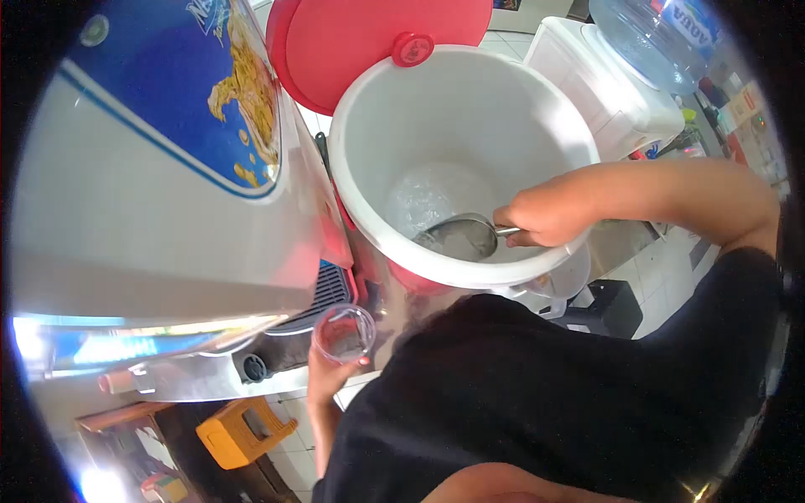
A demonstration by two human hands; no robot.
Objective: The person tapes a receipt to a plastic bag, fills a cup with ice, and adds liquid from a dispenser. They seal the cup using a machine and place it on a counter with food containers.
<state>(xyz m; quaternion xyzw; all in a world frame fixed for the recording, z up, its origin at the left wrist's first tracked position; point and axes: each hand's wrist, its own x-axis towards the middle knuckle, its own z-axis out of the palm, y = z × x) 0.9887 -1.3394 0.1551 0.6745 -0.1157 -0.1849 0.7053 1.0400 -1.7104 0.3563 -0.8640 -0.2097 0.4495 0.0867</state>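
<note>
My right hand [545, 214] reaches over the near rim of a big white bucket [356, 197], fingers closed round the handle of a metal scoop [470, 235]. The scoop's round bowl is low inside the bucket, beside clear, glistening ice [423, 197] at the bottom. At the lower left, my left hand [331, 373] is wrapped round a clear plastic cup [344, 334], its open mouth turned up. The cup is outside the bucket, close to the dark drip tray of a machine.
A red lid [360, 42] leans behind the bucket. On the left stands a large white and blue drinks machine [176, 226] with a drip tray [333, 289]. A water dispenser [579, 84] is at the back right, an orange stool [243, 432] at the lower left.
</note>
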